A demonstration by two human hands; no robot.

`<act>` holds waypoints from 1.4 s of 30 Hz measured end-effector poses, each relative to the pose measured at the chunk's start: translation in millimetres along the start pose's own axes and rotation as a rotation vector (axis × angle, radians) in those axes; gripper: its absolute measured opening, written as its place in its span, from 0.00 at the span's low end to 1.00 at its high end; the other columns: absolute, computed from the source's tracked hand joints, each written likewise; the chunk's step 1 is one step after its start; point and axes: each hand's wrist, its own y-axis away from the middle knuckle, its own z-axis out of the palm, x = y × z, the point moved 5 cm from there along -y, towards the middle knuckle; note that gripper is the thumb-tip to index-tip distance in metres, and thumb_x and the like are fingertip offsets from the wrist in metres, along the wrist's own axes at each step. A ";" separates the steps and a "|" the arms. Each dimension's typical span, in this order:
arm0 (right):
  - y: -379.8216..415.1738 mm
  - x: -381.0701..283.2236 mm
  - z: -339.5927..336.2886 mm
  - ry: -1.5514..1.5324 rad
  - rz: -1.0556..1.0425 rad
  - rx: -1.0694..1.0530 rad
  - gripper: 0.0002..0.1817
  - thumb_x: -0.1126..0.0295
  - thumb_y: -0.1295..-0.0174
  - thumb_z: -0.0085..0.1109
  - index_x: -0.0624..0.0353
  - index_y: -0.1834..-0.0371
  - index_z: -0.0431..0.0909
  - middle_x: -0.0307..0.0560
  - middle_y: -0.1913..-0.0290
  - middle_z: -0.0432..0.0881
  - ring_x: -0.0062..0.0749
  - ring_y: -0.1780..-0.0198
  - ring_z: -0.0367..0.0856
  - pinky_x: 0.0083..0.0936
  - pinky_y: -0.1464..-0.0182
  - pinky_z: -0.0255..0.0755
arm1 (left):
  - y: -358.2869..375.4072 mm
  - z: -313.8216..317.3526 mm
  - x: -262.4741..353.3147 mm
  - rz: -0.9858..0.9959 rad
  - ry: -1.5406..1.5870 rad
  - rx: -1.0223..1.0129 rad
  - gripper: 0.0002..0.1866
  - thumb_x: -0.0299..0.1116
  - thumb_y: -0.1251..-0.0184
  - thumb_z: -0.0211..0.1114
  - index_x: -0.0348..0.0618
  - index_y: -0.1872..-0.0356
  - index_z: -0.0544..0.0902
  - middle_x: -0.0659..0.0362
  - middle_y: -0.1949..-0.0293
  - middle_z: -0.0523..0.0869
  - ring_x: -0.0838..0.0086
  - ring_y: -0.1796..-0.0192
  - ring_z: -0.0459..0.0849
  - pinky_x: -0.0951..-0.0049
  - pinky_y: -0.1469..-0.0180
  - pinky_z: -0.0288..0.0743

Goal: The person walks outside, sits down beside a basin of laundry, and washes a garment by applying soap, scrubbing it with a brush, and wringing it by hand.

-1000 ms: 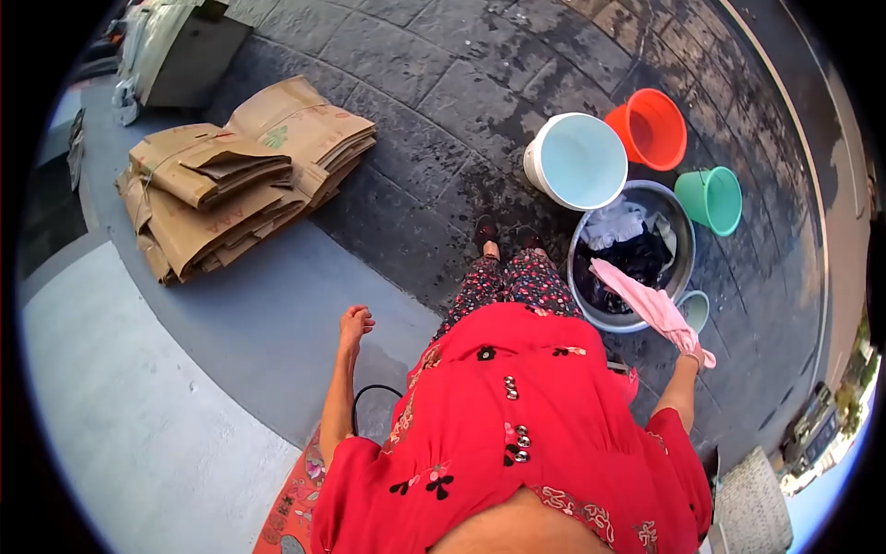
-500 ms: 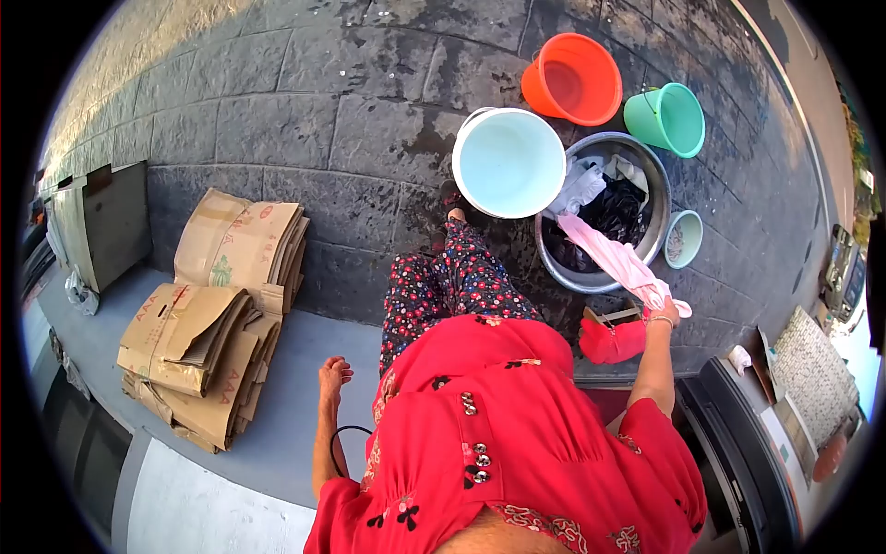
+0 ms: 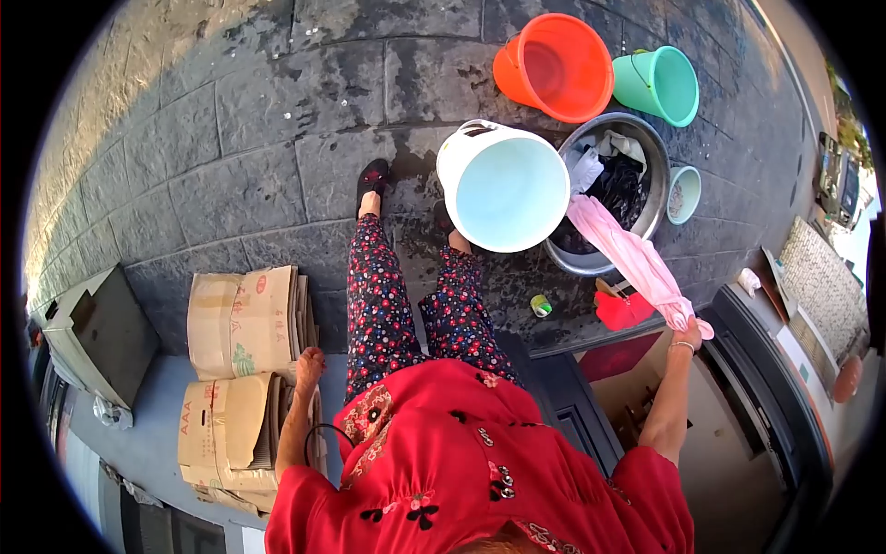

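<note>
My right hand (image 3: 686,336) is closed around one end of a pink cloth (image 3: 629,256). The cloth stretches from it to the rim of a grey metal basin (image 3: 658,175), its far end lying at the basin's near left side. Inside the basin are black clothes (image 3: 618,189) and a pale, whitish cloth (image 3: 585,172). Away from the basin, my left hand (image 3: 310,367) hangs beside the stacked cardboard (image 3: 242,323) with its fingers curled in and nothing seen in them. A white bucket (image 3: 509,189) stands between my feet and the basin.
Behind the basin stand an orange bucket (image 3: 558,69) and a green bucket (image 3: 666,85). A small pale green bowl (image 3: 684,196) sits at its right. A red object (image 3: 623,309) and a small can-like item (image 3: 542,306) lie near the doorway. A grey box (image 3: 101,337) is at left.
My view has turned and shifted; one foot now stands farther left, apart from the other. The pink cloth, still in my right hand, is stretched further from the basin. My left hand now overlaps the cardboard.
</note>
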 end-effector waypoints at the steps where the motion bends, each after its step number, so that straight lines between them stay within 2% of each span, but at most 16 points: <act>1: 8.6 -5.1 2.9 -0.005 0.057 0.016 0.18 0.84 0.43 0.53 0.76 0.48 0.66 0.60 0.51 0.74 0.51 0.53 0.78 0.45 0.48 0.76 | -9.0 -14.9 10.1 -0.030 0.018 0.028 0.11 0.32 0.41 0.53 0.37 0.64 0.80 0.57 0.77 0.80 0.74 0.79 0.80 0.75 0.76 0.74; 4: 2.1 -5.1 -9.0 -0.002 -0.001 0.041 0.21 0.85 0.43 0.54 0.74 0.46 0.65 0.58 0.49 0.73 0.50 0.51 0.77 0.45 0.48 0.76 | -21.2 -59.6 35.4 -0.065 -0.040 0.001 0.11 0.32 0.41 0.53 0.37 0.65 0.80 0.57 0.78 0.80 0.74 0.79 0.80 0.74 0.76 0.74; 9: -0.8 5.2 -19.6 -0.026 0.043 0.049 0.20 0.84 0.44 0.55 0.74 0.47 0.66 0.57 0.51 0.74 0.49 0.52 0.78 0.43 0.48 0.76 | -19.6 -103.9 58.8 -0.102 -0.121 0.038 0.10 0.30 0.40 0.51 0.37 0.66 0.80 0.58 0.77 0.80 0.73 0.78 0.81 0.75 0.77 0.73; 16: 58.0 12.6 4.4 -0.133 0.034 0.167 0.16 0.86 0.46 0.55 0.71 0.53 0.70 0.56 0.55 0.77 0.50 0.56 0.80 0.45 0.53 0.79 | -34.6 -115.4 73.7 -0.181 -0.114 -0.057 0.08 0.30 0.38 0.51 0.41 0.64 0.79 0.59 0.76 0.81 0.75 0.78 0.81 0.74 0.78 0.74; 20: 90.7 15.1 22.8 -0.185 0.062 0.292 0.16 0.88 0.49 0.56 0.70 0.55 0.73 0.55 0.57 0.78 0.49 0.59 0.81 0.43 0.56 0.80 | -36.5 -124.2 100.1 -0.136 -0.105 -0.096 0.08 0.30 0.37 0.52 0.42 0.62 0.78 0.58 0.75 0.81 0.75 0.79 0.80 0.76 0.78 0.74; 22: 102.4 17.2 25.8 -0.227 0.060 0.302 0.17 0.88 0.50 0.56 0.71 0.55 0.73 0.55 0.57 0.78 0.48 0.59 0.81 0.41 0.56 0.79 | -33.6 -129.4 103.7 -0.144 -0.082 -0.054 0.10 0.33 0.39 0.52 0.41 0.60 0.76 0.58 0.74 0.80 0.74 0.77 0.80 0.77 0.77 0.73; 27: 111.6 39.9 22.2 -0.334 0.109 0.155 0.15 0.85 0.51 0.59 0.68 0.58 0.74 0.52 0.60 0.79 0.43 0.60 0.81 0.37 0.55 0.78 | -14.0 -130.8 122.3 -0.115 -0.137 0.014 0.10 0.33 0.37 0.53 0.42 0.59 0.77 0.59 0.74 0.81 0.74 0.77 0.80 0.75 0.75 0.75; 30: 111.7 64.2 17.2 -0.417 0.151 0.100 0.12 0.83 0.49 0.60 0.68 0.60 0.75 0.50 0.61 0.79 0.41 0.61 0.81 0.35 0.56 0.77 | 5.3 -115.9 143.0 -0.048 -0.141 0.058 0.10 0.34 0.37 0.53 0.42 0.59 0.77 0.58 0.73 0.80 0.75 0.75 0.80 0.75 0.74 0.75; 32: 117.2 81.3 23.8 -0.529 0.273 0.024 0.11 0.82 0.49 0.60 0.67 0.61 0.76 0.49 0.62 0.79 0.39 0.62 0.81 0.35 0.57 0.77 | 15.0 -97.3 153.6 -0.008 -0.151 0.081 0.11 0.34 0.37 0.53 0.41 0.58 0.76 0.58 0.72 0.80 0.74 0.73 0.80 0.76 0.74 0.75; 35: 129.7 95.2 41.5 -0.608 0.291 -0.130 0.13 0.80 0.50 0.61 0.66 0.59 0.75 0.48 0.63 0.79 0.37 0.66 0.81 0.30 0.60 0.76 | 41.6 -55.5 168.9 0.048 -0.142 0.110 0.11 0.33 0.37 0.53 0.41 0.56 0.74 0.58 0.71 0.80 0.74 0.73 0.80 0.77 0.73 0.76; 36: 136.0 94.8 51.5 -0.693 0.368 -0.207 0.15 0.80 0.51 0.62 0.66 0.58 0.75 0.48 0.65 0.79 0.36 0.67 0.80 0.29 0.66 0.76 | 55.3 -36.6 172.3 0.044 -0.139 0.120 0.11 0.32 0.36 0.53 0.41 0.55 0.74 0.58 0.71 0.80 0.74 0.72 0.80 0.76 0.73 0.77; 37: 132.1 117.5 58.8 -0.669 0.342 -0.226 0.15 0.79 0.52 0.63 0.64 0.60 0.74 0.48 0.65 0.78 0.35 0.68 0.80 0.30 0.73 0.75 | 71.6 -17.5 174.5 0.042 -0.141 0.103 0.10 0.32 0.35 0.53 0.41 0.55 0.74 0.58 0.71 0.80 0.74 0.72 0.81 0.76 0.72 0.77; 39: 147.1 116.6 65.7 -0.732 0.540 -0.355 0.16 0.78 0.53 0.65 0.65 0.60 0.73 0.47 0.70 0.78 0.30 0.78 0.77 0.24 0.82 0.68 | 101.1 25.6 174.1 0.028 -0.158 0.042 0.10 0.32 0.34 0.53 0.41 0.55 0.74 0.58 0.70 0.80 0.74 0.72 0.81 0.76 0.72 0.77; 40: 145.1 143.8 81.0 -0.768 0.395 -0.270 0.14 0.79 0.52 0.64 0.63 0.61 0.74 0.45 0.76 0.77 0.24 0.84 0.73 0.21 0.86 0.62 | 113.6 43.9 177.0 0.023 -0.179 0.001 0.10 0.32 0.34 0.53 0.41 0.55 0.74 0.58 0.70 0.80 0.74 0.71 0.81 0.75 0.72 0.78; 41: 155.7 129.4 73.2 -0.744 0.622 -0.398 0.11 0.80 0.51 0.63 0.61 0.65 0.75 0.42 0.79 0.76 0.22 0.85 0.72 0.20 0.88 0.60 | 126.3 64.9 183.8 0.008 -0.291 -0.007 0.11 0.32 0.34 0.54 0.40 0.54 0.74 0.57 0.69 0.81 0.73 0.71 0.81 0.74 0.71 0.79; 42: 157.6 124.1 66.4 -0.637 0.619 -0.440 0.10 0.79 0.49 0.61 0.62 0.63 0.76 0.45 0.77 0.79 0.27 0.82 0.75 0.21 0.84 0.65 | 149.1 91.4 194.9 0.002 -0.326 -0.028 0.13 0.33 0.34 0.54 0.39 0.52 0.73 0.56 0.68 0.81 0.73 0.71 0.81 0.74 0.70 0.79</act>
